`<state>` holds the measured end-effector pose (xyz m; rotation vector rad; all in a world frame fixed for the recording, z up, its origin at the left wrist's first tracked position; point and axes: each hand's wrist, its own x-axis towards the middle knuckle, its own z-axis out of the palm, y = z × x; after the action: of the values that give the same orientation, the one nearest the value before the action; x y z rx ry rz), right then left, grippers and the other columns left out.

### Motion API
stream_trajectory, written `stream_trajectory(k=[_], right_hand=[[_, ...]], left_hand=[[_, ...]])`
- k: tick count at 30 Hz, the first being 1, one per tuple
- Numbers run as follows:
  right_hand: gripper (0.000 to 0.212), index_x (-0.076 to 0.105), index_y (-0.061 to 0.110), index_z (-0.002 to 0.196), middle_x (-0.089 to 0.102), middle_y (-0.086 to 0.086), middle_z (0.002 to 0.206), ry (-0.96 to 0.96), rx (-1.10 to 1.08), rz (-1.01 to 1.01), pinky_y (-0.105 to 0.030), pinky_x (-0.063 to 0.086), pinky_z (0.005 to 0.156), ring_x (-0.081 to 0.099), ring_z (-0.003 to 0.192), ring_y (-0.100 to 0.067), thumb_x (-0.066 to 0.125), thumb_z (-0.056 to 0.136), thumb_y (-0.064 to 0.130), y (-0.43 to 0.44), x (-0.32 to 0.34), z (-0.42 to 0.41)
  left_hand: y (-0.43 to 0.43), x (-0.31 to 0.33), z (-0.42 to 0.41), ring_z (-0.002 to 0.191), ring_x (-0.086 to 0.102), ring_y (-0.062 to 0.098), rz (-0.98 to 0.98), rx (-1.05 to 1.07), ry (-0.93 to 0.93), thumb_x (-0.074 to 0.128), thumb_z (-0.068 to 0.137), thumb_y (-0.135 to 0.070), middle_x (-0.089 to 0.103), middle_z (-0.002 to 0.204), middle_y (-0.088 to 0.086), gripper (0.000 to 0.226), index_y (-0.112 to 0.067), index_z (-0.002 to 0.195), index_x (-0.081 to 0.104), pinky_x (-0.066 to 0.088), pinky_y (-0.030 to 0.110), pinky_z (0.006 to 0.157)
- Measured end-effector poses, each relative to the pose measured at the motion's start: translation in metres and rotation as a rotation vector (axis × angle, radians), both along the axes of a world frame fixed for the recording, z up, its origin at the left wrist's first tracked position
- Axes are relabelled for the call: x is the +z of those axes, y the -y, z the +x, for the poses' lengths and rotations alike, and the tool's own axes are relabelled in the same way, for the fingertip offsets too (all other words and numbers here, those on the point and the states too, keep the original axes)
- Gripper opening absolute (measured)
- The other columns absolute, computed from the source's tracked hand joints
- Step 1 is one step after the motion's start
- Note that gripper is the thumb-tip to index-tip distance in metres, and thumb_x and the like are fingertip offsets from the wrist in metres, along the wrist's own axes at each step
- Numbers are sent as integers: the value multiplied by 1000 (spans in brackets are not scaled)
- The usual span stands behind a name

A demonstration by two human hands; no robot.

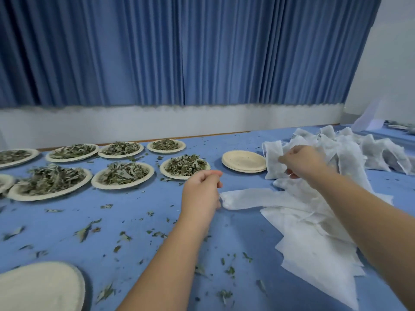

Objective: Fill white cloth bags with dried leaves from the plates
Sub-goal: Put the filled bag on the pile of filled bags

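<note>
Pinching a white cloth bag [272, 162] at two o'clock, my right hand [301, 162] fingers are closed on it. My left hand [201, 191] is curled shut, holding nothing, above the blue tabletop [134, 232]. Plates of dried leaves [185, 168] sit at ten o'clock.

No readable text — no labels, no numbers

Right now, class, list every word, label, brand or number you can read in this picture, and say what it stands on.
None: no readable text on the plates of leaves, the stack of empty plates, the white cloth bags, the blue tablecloth or the curtain.
</note>
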<state>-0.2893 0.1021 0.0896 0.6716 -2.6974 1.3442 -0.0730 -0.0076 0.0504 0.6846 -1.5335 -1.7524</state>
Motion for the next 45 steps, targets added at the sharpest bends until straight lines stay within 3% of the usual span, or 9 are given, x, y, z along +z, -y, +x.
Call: stream_trajectory(k=[5,10,15,24,29,32,37,40,45], right_hand=[[12,59,9,73,59,-4,69,69,227,-85,-26,47,51,61,56,-16,64,83,12,6,-13,83],[15,61,12,71,63,0,66,55,454,12,-23,46,48,62,55,-9,65,85,17,27,-36,157],[15,62,21,71,65,5,75,-123,506,118,-8,40,54,55,66,-4,64,84,16,36,-62,195],[22,59,26,68,61,9,72,-259,516,78,-8,40,60,54,65,-3,65,84,13,20,-83,201],[24,59,27,65,60,12,69,-285,465,19,-7,39,60,53,65,4,65,83,12,10,-78,183],[21,60,25,67,60,11,68,-265,423,-41,-7,39,57,52,59,0,66,84,14,10,-70,165],[14,63,19,71,62,11,69,-200,286,-177,-10,38,59,53,62,-5,63,84,15,13,-61,122],[10,65,16,75,64,4,73,-68,152,-313,-29,45,72,59,72,-18,63,85,16,11,-74,95],[13,64,14,70,58,0,65,89,57,-559,-28,43,62,51,59,-15,63,82,13,7,-82,65]], left_hand=[[28,16,74,47,48,11,-308,-87,295,55,94,-19,63,77,-1,16,-17,86,68,40,24,47],[74,13,173,72,58,7,-740,23,757,54,94,-30,62,89,-8,9,-28,90,62,39,20,54],[105,3,252,97,54,13,-811,-43,1242,55,92,-45,43,114,-5,23,-36,113,50,41,27,76],[112,-9,273,105,55,20,-916,58,1372,56,92,-30,51,124,1,31,-26,122,56,49,34,89],[120,0,256,79,60,14,-811,-48,1270,64,90,-26,69,94,-2,14,-16,95,72,52,27,70],[119,8,236,45,34,16,-570,-159,1106,67,91,-25,43,56,1,18,-10,81,62,32,21,44],[117,9,180,42,25,12,-219,-176,751,63,94,-13,32,50,-1,23,-7,73,54,23,21,39],[112,6,127,40,30,11,-71,-118,537,58,94,-8,34,52,1,17,-4,79,52,29,20,36],[104,4,22,36,37,10,106,-5,254,57,92,-2,39,57,5,5,-1,88,55,38,17,35]])
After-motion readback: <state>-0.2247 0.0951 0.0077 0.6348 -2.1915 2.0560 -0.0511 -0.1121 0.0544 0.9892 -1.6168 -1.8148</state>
